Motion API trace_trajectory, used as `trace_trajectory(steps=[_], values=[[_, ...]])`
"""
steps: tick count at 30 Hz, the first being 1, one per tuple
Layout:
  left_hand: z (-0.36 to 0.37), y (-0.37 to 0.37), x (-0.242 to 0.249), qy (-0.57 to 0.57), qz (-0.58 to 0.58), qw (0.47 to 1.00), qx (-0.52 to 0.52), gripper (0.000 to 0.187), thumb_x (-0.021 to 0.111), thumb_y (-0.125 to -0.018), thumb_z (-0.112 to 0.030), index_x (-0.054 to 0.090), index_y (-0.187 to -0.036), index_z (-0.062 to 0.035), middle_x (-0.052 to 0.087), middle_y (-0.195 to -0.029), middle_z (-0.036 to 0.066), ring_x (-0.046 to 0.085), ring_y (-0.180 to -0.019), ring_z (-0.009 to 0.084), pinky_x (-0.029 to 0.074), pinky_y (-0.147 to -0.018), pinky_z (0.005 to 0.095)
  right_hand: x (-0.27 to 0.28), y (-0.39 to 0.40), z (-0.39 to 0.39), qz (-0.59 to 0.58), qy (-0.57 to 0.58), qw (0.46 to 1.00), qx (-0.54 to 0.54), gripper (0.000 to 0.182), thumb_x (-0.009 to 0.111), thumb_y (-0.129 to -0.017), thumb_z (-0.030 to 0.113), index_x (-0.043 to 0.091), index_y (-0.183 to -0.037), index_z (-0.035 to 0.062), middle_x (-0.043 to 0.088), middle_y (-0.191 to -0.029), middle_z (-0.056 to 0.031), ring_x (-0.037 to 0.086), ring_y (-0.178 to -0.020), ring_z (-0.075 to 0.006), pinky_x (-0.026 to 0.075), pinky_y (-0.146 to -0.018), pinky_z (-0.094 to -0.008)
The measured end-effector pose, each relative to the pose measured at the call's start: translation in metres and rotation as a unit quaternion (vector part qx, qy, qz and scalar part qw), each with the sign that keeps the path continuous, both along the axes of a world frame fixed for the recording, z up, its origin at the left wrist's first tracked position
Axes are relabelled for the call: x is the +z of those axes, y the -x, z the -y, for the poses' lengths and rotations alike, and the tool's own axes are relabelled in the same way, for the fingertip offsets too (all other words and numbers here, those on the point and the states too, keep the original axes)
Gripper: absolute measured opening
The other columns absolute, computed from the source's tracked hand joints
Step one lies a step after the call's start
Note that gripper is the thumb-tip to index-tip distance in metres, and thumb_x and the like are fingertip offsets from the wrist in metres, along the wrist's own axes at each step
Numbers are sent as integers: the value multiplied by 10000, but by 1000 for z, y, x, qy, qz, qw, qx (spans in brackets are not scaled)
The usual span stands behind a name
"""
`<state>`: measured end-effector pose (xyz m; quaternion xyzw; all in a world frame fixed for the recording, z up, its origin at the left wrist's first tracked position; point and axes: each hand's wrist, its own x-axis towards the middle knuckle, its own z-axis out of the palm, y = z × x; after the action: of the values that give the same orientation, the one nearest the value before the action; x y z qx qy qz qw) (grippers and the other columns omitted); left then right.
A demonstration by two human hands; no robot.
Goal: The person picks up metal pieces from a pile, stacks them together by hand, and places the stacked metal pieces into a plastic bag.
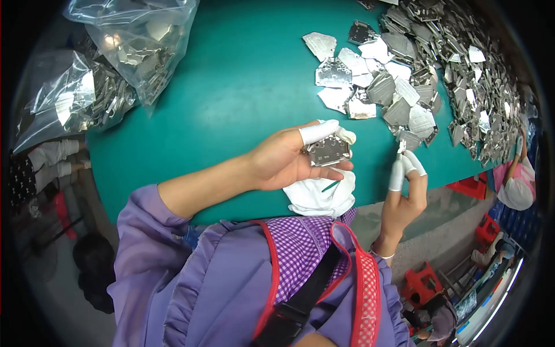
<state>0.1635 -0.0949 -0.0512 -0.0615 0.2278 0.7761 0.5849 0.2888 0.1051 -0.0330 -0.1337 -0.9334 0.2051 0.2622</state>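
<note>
My left hand (276, 157), with white finger cots on the thumb and a fingertip, is closed around a small flat metal plate (328, 151) with holes and tabs along its edges. My right hand (408, 188) also wears white finger cots. Its thumb and fingertips pinch a grey metal piece (410, 140) at the near edge of the loose plates. A white cloth (324, 195) lies at the table edge just below my left hand.
Loose metal plates (364, 75) spread over the green table (231, 75), beside a large heap (480, 87) at the right. Clear plastic bags (139, 52) of metal parts stand at the left. Red stools (422, 283) and other people (517, 185) are beyond the table.
</note>
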Motion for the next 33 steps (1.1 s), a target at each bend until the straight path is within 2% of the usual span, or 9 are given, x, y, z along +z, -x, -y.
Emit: trace_trajectory(steps=[4, 6, 10, 13, 15, 18, 23, 28, 33], values=[[2, 3, 8, 42, -23, 999, -14, 488, 364, -992, -367, 516, -1180, 58, 601, -1095, 169, 606, -1021, 290, 504, -920, 407, 4, -4, -1, -12, 303, 945, -119, 200, 529, -944, 121, 608, -977, -60, 651, -978, -110, 624, -782, -152, 501, -704, -295], [3, 4, 9, 31, -13, 999, -21, 480, 369, -991, -360, 518, -1172, 59, 600, -1098, 170, 593, -1050, 301, 501, -928, 412, -2, -1, -3, -125, 656, 744, 4, 252, 472, -970, 152, 568, -1059, -63, 640, -1001, -146, 643, -855, -209, 522, -720, -324], [3, 2, 10, 29, 18, 999, -9, 479, 377, -988, -360, 519, -1156, 66, 596, -1110, 173, 547, -1131, 336, 492, -943, 437, 4, 12, 14, -121, 723, 680, 17, 268, 443, -981, 161, 530, -1095, -65, 617, -1050, -184, 637, -922, -254, 532, -740, -349], [0, 3, 14, 51, 28, 998, -13, 496, 367, -987, -375, 506, -1191, 55, 582, -1145, 168, 530, -1156, 332, 489, -943, 457, 7, 15, 33, -121, 624, 770, 62, 213, 479, -966, 136, 547, -1045, -50, 629, -989, -153, 622, -886, -187, 506, -731, -304], [0, 3, 7, 3, 44, 999, -31, 526, 355, -983, -408, 479, -1252, 27, 555, -1202, 162, 547, -1139, 297, 494, -935, 447, 21, 14, 51, -24, 384, 920, 70, 119, 562, -902, 62, 597, -959, -37, 640, -983, -108, 609, -882, -182, 462, -788, -278], [1, 2, 10, 20, 43, 998, -40, 528, 363, -978, -416, 476, -1264, 13, 576, -1185, 158, 591, -1069, 263, 510, -913, 415, 29, 25, 49, -10, 229, 956, 186, 164, 631, -813, -4, 612, -972, -36, 636, -981, -163, 615, -929, -252, 452, -839, -311], [4, 4, 3, 35, 42, 998, -45, 454, 406, -973, -349, 493, -1239, 9, 587, -1171, 146, 614, -1030, 254, 533, -867, 389, 14, 29, 0, 112, -106, 983, -101, 306, 606, -854, 70, 563, -1146, -8, 538, -1043, -197, 544, -975, -327, 434, -817, -379], [4, 4, 1, -21, 77, 996, -36, 392, 437, -956, -273, 500, -1207, 21, 584, -1149, 161, 604, -1037, 300, 530, -861, 435, -4, 10, -13, 106, -64, 990, -71, 394, 647, -832, 101, 533, -1197, 7, 519, -1034, -174, 541, -911, -289, 440, -787, -367], [3, 6, 5, -33, 111, 993, -32, 359, 448, -941, -235, 514, -1174, 30, 586, -1124, 185, 584, -1050, 379, 513, -872, 513, -4, 6, -1, 28, 216, 967, -135, 381, 701, -782, 33, 556, -1131, -14, 523, -982, -64, 512, -719, -95, 440, -601, -223]])
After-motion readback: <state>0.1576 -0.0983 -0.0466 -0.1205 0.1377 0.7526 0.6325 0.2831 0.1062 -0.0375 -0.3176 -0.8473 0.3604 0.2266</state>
